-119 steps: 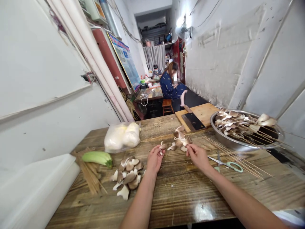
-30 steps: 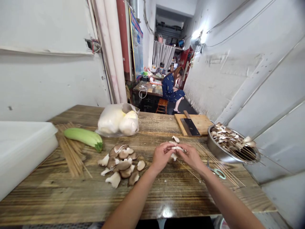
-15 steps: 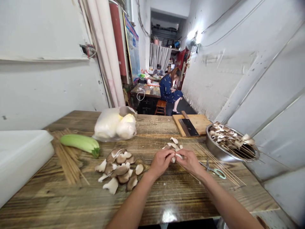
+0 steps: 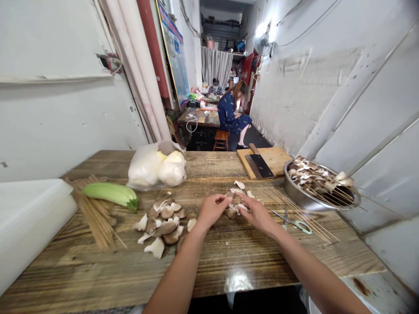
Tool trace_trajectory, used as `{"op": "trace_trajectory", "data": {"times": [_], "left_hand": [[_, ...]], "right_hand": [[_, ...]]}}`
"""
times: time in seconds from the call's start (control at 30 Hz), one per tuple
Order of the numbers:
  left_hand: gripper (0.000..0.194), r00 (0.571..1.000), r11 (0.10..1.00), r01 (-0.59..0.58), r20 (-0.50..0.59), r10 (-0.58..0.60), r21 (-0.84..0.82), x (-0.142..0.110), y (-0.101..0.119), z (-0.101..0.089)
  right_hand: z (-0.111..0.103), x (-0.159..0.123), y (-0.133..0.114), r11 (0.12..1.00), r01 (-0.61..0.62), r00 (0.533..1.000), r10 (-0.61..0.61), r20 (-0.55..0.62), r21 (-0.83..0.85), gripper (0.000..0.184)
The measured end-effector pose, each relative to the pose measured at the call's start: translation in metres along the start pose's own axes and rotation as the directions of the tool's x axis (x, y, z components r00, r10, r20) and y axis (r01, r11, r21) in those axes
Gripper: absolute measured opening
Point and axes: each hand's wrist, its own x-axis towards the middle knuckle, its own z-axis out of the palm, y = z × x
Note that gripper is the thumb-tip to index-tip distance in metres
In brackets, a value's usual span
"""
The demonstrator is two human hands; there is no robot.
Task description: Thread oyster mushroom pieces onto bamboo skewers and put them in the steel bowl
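Observation:
My left hand [image 4: 213, 212] is at the middle of the wooden table, its thumb and fingers pinched at the edge of a brownish oyster mushroom piece [image 4: 231, 196]. Opposite it, my right hand [image 4: 258, 213] has its fingers apart over the small group of pieces, touching or just above a white mushroom piece [image 4: 242, 207]. Its palm side is hidden. Another pale piece [image 4: 240, 185] lies just beyond my fingertips. A larger heap of torn oyster mushrooms [image 4: 166, 225] is to the left of my left forearm.
At right are scissors [image 4: 291, 221], loose skewers [image 4: 306, 218] and a metal bowl [image 4: 296, 192] of skewered mushrooms. A cleaver [image 4: 260, 165] rests on a cutting board [image 4: 278, 159]. Leftward are a bagged vegetable [image 4: 157, 168], a green squash [image 4: 109, 194] and bundled skewers [image 4: 94, 222]. A person [image 4: 231, 111] sits behind.
My hands, which met over a pale mushroom piece, have moved apart. The right hand's fingers have opened and reached forward over the small group. The view has shifted slightly.

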Motion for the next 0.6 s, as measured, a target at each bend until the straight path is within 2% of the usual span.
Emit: {"op": "trace_trajectory", "data": {"times": [0.07,0.17,0.23,0.33,0.43,0.5,0.53,0.6], "left_hand": [[0.024,0.978,0.995,0.076,0.2,-0.063,-0.06,-0.004,0.003,0.006],[0.025,0.952,0.992,0.079,0.304,-0.046,-0.097,-0.007,0.006,0.01],[0.024,0.952,0.99,0.089,0.302,-0.052,-0.111,-0.008,0.005,0.012],[0.022,0.956,0.971,0.161,0.273,-0.11,-0.175,-0.007,0.004,0.012],[0.022,0.964,0.912,0.237,0.199,-0.177,-0.334,-0.003,0.002,0.006],[0.022,0.961,0.829,0.278,0.126,-0.248,-0.485,0.001,-0.001,0.0],[0.02,0.952,0.77,0.295,0.101,-0.291,-0.566,0.004,-0.002,-0.003],[0.015,0.922,0.624,0.327,0.093,-0.377,-0.709,0.009,-0.004,-0.008]], "right_hand": [[0.002,0.001,0.0,0.996,0.079,0.996,-0.077,0.043,-0.044,0.053],[0.004,0.003,-0.001,0.983,0.171,0.978,-0.161,0.131,-0.068,0.058],[0.004,0.005,-0.003,0.979,0.19,0.969,-0.174,0.174,-0.078,0.06],[-0.004,0.007,-0.008,0.974,0.217,0.964,-0.205,0.169,-0.059,0.063],[-0.019,0.002,-0.009,0.986,0.163,0.986,-0.163,0.02,-0.016,0.06],[-0.026,-0.007,-0.005,1.0,-0.002,0.993,-0.001,-0.119,-0.028,0.035],[-0.027,-0.013,-0.002,0.996,-0.071,0.989,0.063,-0.134,-0.058,0.027],[-0.024,-0.024,0.005,0.979,-0.081,0.996,0.085,0.01,-0.184,0.021]]}}
